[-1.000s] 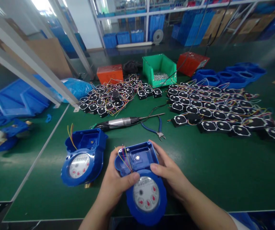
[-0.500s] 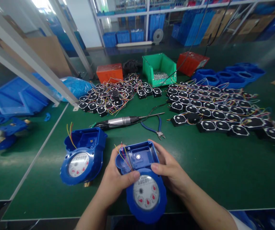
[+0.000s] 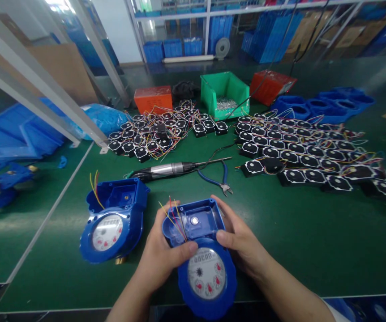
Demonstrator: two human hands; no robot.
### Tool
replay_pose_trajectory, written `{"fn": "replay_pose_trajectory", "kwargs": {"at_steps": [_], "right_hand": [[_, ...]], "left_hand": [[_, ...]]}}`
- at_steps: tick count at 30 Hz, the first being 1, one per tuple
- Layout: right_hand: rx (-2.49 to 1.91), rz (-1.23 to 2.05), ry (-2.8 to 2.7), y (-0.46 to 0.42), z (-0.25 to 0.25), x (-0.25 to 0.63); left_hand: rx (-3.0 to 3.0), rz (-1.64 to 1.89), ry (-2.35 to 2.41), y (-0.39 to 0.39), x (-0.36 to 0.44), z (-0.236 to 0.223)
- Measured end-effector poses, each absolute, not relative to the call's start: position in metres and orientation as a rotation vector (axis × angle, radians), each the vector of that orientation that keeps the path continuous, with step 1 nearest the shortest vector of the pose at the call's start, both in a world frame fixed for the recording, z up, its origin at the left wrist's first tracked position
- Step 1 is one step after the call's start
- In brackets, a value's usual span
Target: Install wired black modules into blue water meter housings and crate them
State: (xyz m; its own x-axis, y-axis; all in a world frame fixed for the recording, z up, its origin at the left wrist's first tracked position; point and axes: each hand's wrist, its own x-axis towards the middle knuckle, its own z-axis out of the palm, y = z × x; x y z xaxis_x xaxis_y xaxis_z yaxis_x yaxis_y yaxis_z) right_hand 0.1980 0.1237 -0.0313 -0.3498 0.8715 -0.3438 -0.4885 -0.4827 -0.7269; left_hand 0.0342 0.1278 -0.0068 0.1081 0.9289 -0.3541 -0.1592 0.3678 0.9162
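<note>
At the bench (image 3: 314, 250), I record left hand (image 3: 162, 257) and right hand (image 3: 246, 241) clamped on a blue water meter (image 3: 205, 266), white-dialled, red-pointered.

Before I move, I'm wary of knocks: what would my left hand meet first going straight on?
Probably the silver-bodied tool beyond your left hand; depth is unclear, so it might pass over.

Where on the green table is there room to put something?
There's a wide bare patch between the right hand and the rows of black parts. A smaller one lies between the resting blue meter and the pale seam. Around the green bin it's crowded.
</note>
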Motion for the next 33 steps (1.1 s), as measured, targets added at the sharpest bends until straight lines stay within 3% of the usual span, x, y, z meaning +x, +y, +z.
{"fn": "replay_pose_trajectory", "kwargs": {"at_steps": [7,11,13,17,19,26,33], "right_hand": [[-0.961,1.937,-0.627,0.123,-0.024,0.198],[-1.076,1.981,-1.065,0.143,-0.017,0.222],[-1.367,1.747,-1.398,0.164,-0.018,0.234],[-2.046,0.686,-2.021,0.206,-0.032,0.239],[-2.137,0.418,-2.182,0.215,-0.039,0.236],[-2.275,0.458,-2.44,0.172,-0.022,0.241],[-2.321,0.167,-2.443,0.165,-0.028,0.224]], "left_hand": [[0.793,0.97,1.079,0.128,0.035,-0.011],[0.756,1.036,1.101,0.126,0.038,-0.009],[0.766,1.039,1.108,0.126,0.038,-0.01],[0.882,1.056,1.145,0.125,0.035,-0.022],[0.967,1.118,1.185,0.124,0.034,-0.033],[1.094,1.247,1.106,0.123,0.034,-0.056],[1.258,1.213,1.069,0.127,0.028,-0.06]]}}
